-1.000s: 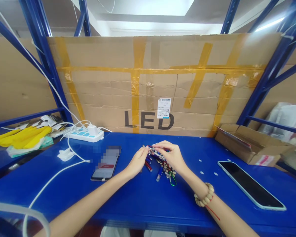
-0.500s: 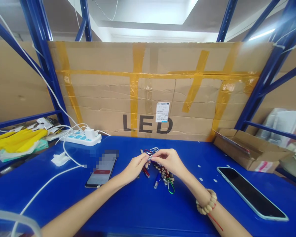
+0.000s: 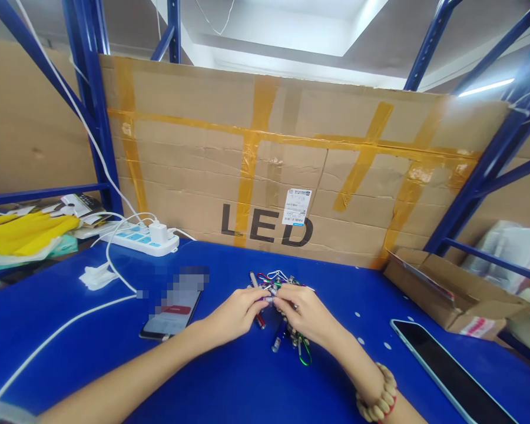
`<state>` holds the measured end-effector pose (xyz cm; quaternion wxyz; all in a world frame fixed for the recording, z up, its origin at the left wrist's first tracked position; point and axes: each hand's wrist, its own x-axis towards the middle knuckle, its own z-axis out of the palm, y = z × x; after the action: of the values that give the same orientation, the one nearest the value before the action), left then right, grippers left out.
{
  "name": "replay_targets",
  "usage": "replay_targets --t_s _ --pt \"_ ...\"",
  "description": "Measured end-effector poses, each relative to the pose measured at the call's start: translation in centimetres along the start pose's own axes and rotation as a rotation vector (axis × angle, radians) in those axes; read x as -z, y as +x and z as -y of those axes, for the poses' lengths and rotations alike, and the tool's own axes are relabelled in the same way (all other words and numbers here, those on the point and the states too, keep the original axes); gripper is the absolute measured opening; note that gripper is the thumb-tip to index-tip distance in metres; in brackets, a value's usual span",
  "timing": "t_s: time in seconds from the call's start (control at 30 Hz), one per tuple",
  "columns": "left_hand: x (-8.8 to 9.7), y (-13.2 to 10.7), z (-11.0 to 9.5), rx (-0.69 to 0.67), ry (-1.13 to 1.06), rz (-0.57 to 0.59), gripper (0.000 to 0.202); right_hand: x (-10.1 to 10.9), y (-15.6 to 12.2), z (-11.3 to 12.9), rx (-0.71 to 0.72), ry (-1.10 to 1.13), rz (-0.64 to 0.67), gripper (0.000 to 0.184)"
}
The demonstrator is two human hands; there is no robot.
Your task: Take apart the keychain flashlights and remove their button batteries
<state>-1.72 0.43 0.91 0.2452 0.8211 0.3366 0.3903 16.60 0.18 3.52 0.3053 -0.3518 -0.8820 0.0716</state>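
My left hand [image 3: 237, 311] and my right hand [image 3: 308, 311] meet over a pile on the blue table. Their fingertips pinch a small silvery cylinder [image 3: 268, 300] between them; its exact kind is too small to make out. Under and around the fingers lie small tube-shaped keychain pieces, among them a red tube [image 3: 260, 321] and a blue tube [image 3: 278, 338] with a clear end. A green carabiner clip [image 3: 306, 354] sticks out at the near side, and a white clip [image 3: 277, 274] shows at the far side. My right hand hides much of the pile.
Left of the pile lies a phone [image 3: 172, 315] with its screen lit. Farther left are a white power strip [image 3: 161, 244], cables and yellow gloves [image 3: 30, 233]. On the right lie a dark-screened phone [image 3: 450, 371] and an open cardboard box [image 3: 454, 294]. A large cardboard sheet [image 3: 194, 165] stands behind.
The head view has tilted and shifted slightly. My hands have turned lower over the pile, with the right fingers curling more around the small piece; both still pinch it.
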Motion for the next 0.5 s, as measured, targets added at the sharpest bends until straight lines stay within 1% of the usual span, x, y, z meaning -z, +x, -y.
replay_targets --t_s 0.17,0.27,0.33,0.5 --pt "0.1 0.1 0.1 -0.025 0.057 -0.010 0.029 -0.9 0.2 -0.3 -0.229 0.342 0.011 0.046" --pt "0.3 0.5 -0.1 0.016 0.075 -0.032 0.028 -1.1 0.4 -0.4 -0.297 0.492 0.035 0.045" --pt "0.5 0.7 -0.4 0.038 0.075 -0.024 0.028 -0.9 0.6 -0.4 -0.318 0.535 0.038 0.045" --pt "0.6 0.7 -1.2 0.045 0.018 0.016 0.030 -0.5 0.8 -0.2 -0.343 0.552 0.029 0.047"
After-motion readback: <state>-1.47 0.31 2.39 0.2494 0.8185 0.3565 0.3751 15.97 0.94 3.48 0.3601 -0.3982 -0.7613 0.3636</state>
